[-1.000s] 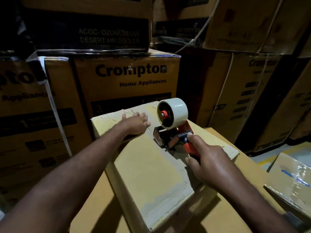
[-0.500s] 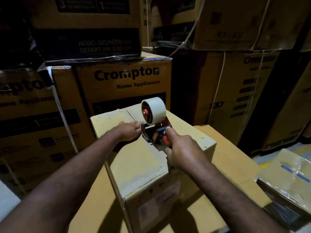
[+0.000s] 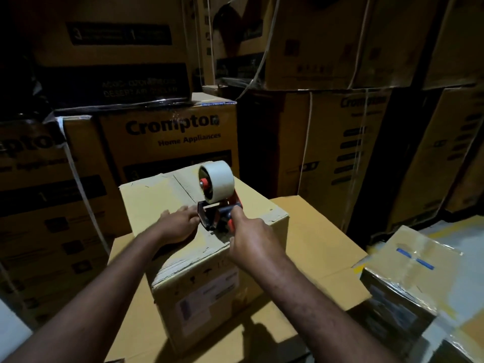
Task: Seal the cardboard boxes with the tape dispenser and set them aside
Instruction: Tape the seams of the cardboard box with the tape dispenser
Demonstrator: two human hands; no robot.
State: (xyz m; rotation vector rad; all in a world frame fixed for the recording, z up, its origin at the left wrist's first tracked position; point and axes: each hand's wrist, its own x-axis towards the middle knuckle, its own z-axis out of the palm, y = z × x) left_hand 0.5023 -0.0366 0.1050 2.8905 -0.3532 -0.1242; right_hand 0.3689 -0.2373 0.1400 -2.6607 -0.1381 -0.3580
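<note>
A small cardboard box [image 3: 157, 203] stands in front of me on a larger flat box [image 3: 322, 247]. Its top flaps are shut and carry strips of pale tape. The tape dispenser [image 3: 218, 195], red and black with a cream roll, sits on the box top near the middle seam. My right hand [image 3: 251, 242] grips its handle from behind. My left hand [image 3: 178, 224] lies flat on the box top with straight fingers, its fingertips touching the dispenser's front.
Tall stacks of Crompton appliance cartons [image 3: 167, 137] wall in the back and left. More cartons [image 3: 348, 153] stand at the right. A film-wrapped box [image 3: 408, 279] with a blue mark lies at the lower right, with floor behind it.
The dispenser and my right hand have drawn back along the box top toward me. My left hand has slid along with it, staying just ahead of the dispenser.
</note>
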